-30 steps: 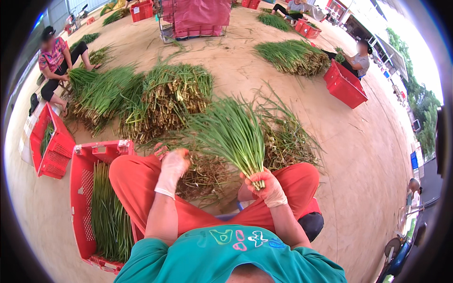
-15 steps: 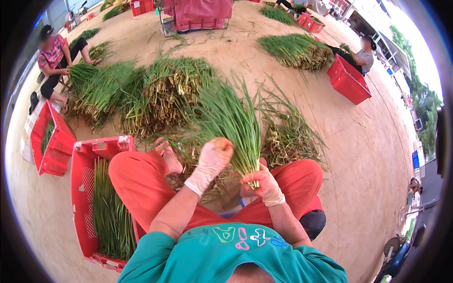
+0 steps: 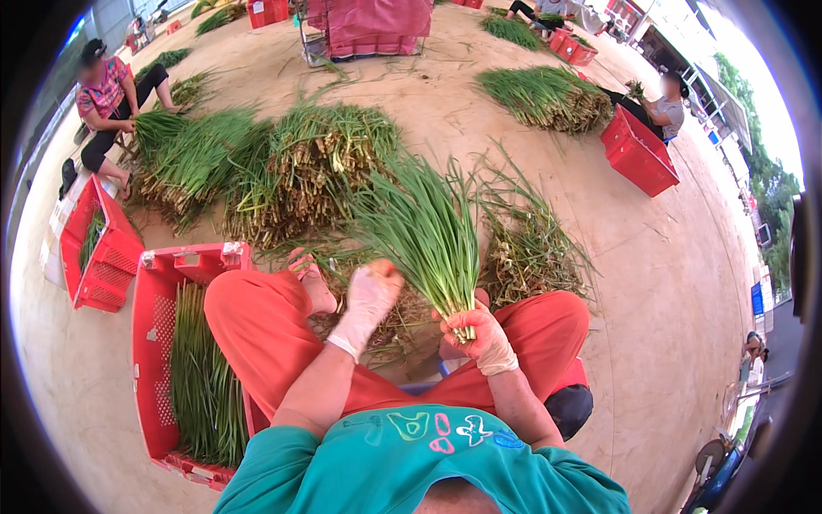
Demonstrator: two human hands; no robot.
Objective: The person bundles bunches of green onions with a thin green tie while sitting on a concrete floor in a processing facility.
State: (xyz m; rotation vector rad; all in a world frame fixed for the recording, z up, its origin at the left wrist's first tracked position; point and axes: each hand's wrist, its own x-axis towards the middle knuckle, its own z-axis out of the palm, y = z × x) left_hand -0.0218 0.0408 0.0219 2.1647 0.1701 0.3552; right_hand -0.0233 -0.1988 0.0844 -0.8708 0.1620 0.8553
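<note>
Nearest me is the sitter's teal shirt (image 3: 411, 467), then red trousers (image 3: 265, 334), knees spread wide. Between the knees, the right hand (image 3: 486, 338), gloved, grasps a green bunch (image 3: 432, 244) by its pale cut ends, leaves fanning up and forward. The left hand (image 3: 372, 291), gloved too, sits just left of the bunch with its fingers curled; I can't tell whether a stalk is pinched in them or whether they brush the leaves.

Half a second ago that left hand was closer in against the bunch; now it has drawn back a little, while the right hand's hold hasn't changed. To my eye, that leaves the right hand alone carrying the bunch, and the handling of it looks unfinished.

Beside the left knee stands a red crate (image 3: 152, 343) with long stalks (image 3: 204, 385) laid in it. Brown scraps (image 3: 398, 321) litter the floor below the hands, and a loose, tangled pile (image 3: 531, 257) lies past the right knee.

Farther out is a big heap (image 3: 330, 163), cut ends facing us. Beyond, one co-worker (image 3: 111, 98) sits at left, another (image 3: 666, 111) at right behind a tilted bin (image 3: 638, 154).
</note>
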